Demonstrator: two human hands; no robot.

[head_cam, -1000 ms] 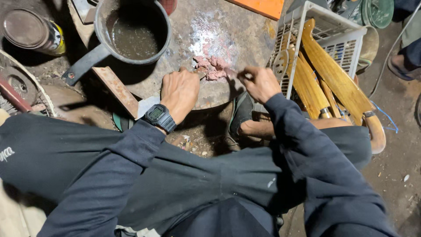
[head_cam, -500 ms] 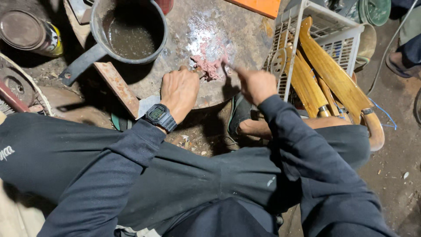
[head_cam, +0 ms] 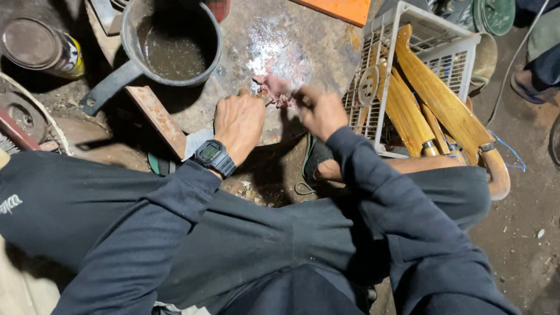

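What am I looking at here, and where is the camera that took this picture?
There is no machine here: a person is working with two bare hands, and the camera sits on that person's head, looking down past dark sleeves and trousers. The left hand, with a dark wristwatch on it, and the right hand meet over a small pinkish lump on a worn stone slab; exactly how the fingers grip it is hard to tell. A whitish scuffed patch marks the slab just beyond. Nearby stand a dark pot of murky liquid, a tin can and a white plastic crate holding wooden handles.
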